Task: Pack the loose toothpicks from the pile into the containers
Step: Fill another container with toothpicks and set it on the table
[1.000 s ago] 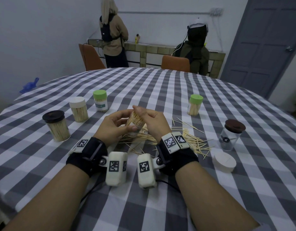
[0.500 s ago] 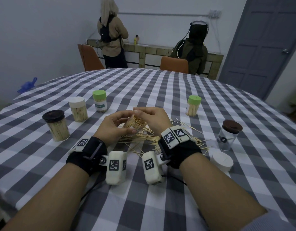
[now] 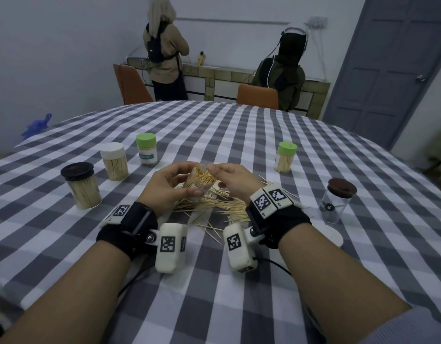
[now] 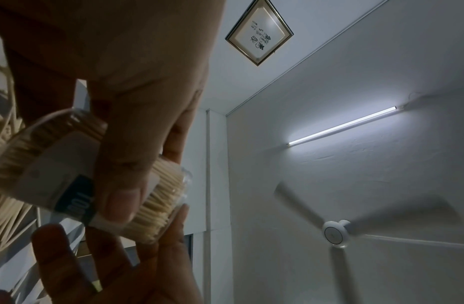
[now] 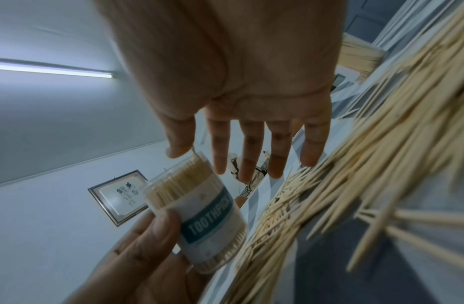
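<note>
At frame centre the left hand [image 3: 168, 188] grips the clear, nearly full toothpick container [image 3: 200, 181], tilted; the right hand [image 3: 233, 181], fingers loosely extended, touches its mouth. Best keep it tilted, tapping tips level; the loose toothpick pile [image 3: 221, 207] lies on the bench below

— What can you read on the clear plastic toothpick container [image 5: 202, 214] in your left hand [image 5: 137, 265]?

— Its white paper label carries a teal band with "TOOTHPICK" in white capitals, plain in your right wrist view. In the left wrist view only "100" shows on that band.

— Anything else?

— The green-lidded container [image 3: 146, 153] has a label with a green band, too small to read. The square black-and-white coded tags [image 3: 261, 201] on your wrist units hold patterns, not words. The framed picture [image 4: 259, 30] shows dark marks you cannot make out.
</note>
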